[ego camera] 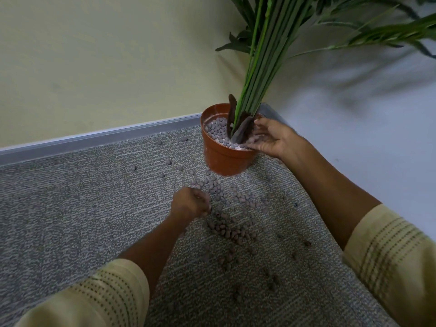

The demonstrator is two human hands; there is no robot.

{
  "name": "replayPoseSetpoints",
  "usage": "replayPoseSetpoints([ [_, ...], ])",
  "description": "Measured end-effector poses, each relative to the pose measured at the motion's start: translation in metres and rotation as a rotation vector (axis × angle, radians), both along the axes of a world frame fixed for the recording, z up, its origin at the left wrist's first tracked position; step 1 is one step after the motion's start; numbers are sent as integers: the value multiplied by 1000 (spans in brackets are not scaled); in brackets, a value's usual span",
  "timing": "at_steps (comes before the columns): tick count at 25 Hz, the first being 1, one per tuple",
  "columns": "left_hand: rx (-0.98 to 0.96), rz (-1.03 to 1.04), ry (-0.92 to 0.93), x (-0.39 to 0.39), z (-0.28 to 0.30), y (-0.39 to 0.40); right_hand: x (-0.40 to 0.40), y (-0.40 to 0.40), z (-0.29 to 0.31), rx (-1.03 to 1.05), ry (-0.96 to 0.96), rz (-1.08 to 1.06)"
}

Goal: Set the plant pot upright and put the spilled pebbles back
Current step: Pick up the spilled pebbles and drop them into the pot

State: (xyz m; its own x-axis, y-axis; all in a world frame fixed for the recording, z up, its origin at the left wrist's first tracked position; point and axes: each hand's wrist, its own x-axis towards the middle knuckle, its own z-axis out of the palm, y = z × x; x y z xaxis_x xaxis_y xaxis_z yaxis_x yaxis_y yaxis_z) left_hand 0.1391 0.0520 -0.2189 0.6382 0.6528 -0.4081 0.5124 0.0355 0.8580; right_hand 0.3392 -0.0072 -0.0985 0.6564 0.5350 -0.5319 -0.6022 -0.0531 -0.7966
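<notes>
We are gathering spilled pebbles from the carpet beside the plant pot, which is standing upright.

Our left hand (pixel 190 202) is curling its fingers (pixel 205 206) together over the spilled pebbles (pixel 226 223) on the grey carpet (pixel 70 208); whether they are pinching any, we cannot tell. The pebbles are lying scattered across the carpet from just below the pot down toward us, with a few strays further left near the skirting (pixel 94 135). The orange plant pot (pixel 224 159) is sitting in the corner by the yellow wall (pixel 106 55), partly filled with pebbles around the green stems (pixel 257 74). Our right hand (pixel 271 138) is hovering over the pot's right rim, fingers relaxed and slightly apart, palm cupped and carrying a few pebbles.
</notes>
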Motion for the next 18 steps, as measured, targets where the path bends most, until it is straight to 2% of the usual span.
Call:
replayPoseSetpoints([
  [1, -224, 108, -95, 3, 6, 1, -1, -3, 1, 10, -3, 0],
  [3, -498, 220, -198, 10, 20, 4, -4, -8, 0, 8, -52, -4],
  [4, -596, 254, -238, 12, 30, 5, -7, -9, -3, -29, -119, -9],
  [6, -744, 306, -350, 17, 50, 11, -12, -12, -13, -181, -371, -28],
  [9, -788, 379, -501, 37, 90, 19, -19, -22, -34, -328, -793, -52],
  [12, -697, 396, -496, 68, 129, 18, -21, -40, -52, -405, -1094, 3],
  [14, -672, 389, -481, 80, 136, 18, -15, -53, -63, -458, -1172, 125],
  [18, -736, 478, -480, 80, 117, 20, -6, -71, -84, -611, -1140, 444],
])
